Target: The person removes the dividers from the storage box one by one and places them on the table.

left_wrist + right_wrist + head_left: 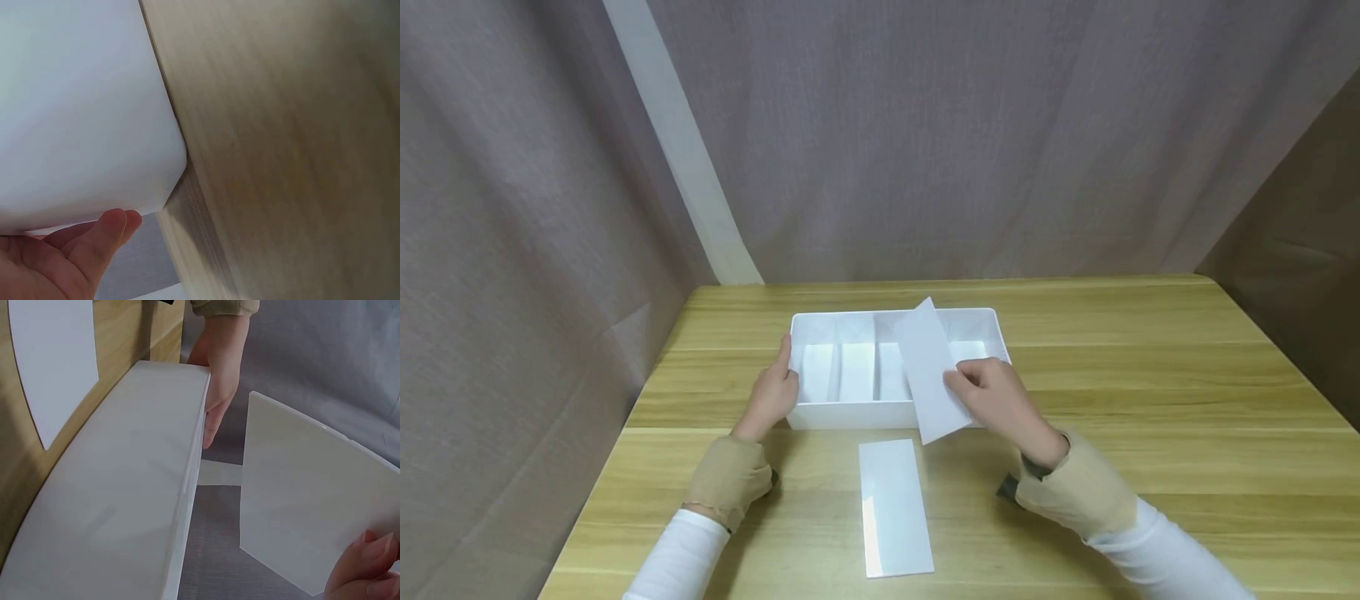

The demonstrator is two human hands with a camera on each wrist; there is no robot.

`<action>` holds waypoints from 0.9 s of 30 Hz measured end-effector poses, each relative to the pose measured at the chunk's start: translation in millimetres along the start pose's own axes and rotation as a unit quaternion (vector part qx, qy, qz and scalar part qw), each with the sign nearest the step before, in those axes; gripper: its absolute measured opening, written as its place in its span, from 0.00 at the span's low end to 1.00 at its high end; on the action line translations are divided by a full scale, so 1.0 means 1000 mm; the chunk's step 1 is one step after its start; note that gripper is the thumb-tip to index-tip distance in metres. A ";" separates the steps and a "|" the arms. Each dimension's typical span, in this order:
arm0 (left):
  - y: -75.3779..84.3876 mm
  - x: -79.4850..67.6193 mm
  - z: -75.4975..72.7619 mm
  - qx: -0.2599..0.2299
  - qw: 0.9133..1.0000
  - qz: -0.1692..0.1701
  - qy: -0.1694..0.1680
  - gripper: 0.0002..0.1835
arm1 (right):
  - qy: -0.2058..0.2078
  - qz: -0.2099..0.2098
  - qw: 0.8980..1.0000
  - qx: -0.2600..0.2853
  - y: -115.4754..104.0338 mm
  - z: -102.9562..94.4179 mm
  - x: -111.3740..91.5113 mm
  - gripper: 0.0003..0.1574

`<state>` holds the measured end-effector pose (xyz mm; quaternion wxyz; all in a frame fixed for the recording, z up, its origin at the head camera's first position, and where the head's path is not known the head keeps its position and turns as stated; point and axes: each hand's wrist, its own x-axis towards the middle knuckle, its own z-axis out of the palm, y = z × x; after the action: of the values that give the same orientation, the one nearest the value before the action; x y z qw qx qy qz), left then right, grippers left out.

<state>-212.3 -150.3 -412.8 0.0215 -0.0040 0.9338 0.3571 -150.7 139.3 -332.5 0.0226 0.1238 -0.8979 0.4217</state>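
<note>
A long white box [850,415] with several upright partitions stands on the wooden table. At its left end my left hand [772,393] holds the wall, with one finger stretched along the outside and the thumb by the rim. The left wrist view shows this hand's fingertips [115,219] against the white wall. My right hand [992,392] pinches a thin white rectangular panel [928,367] by its right edge. Tilted over the box's right half, the panel hides part of the compartments there. In the right wrist view the held panel [306,494] appears beside the box's rim.
A second white panel [895,508], glossy with a bright reflection, lies flat on the table [1150,400] in front of the box. Behind the table's far edge hangs a grey-mauve curtain [925,142]. A pale strip [681,142] runs down it at the left.
</note>
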 end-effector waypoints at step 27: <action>0.000 0.000 0.000 -0.004 1.000 0.015 0.009 0.32 | -0.049 -0.021 0.998 0.015 0.011 0.003 -0.024 0.26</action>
<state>-212.8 -150.6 -412.8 0.0076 0.0068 0.9326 0.3609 -129.7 148.2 -346.1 -0.0146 0.1630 -0.8888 0.4280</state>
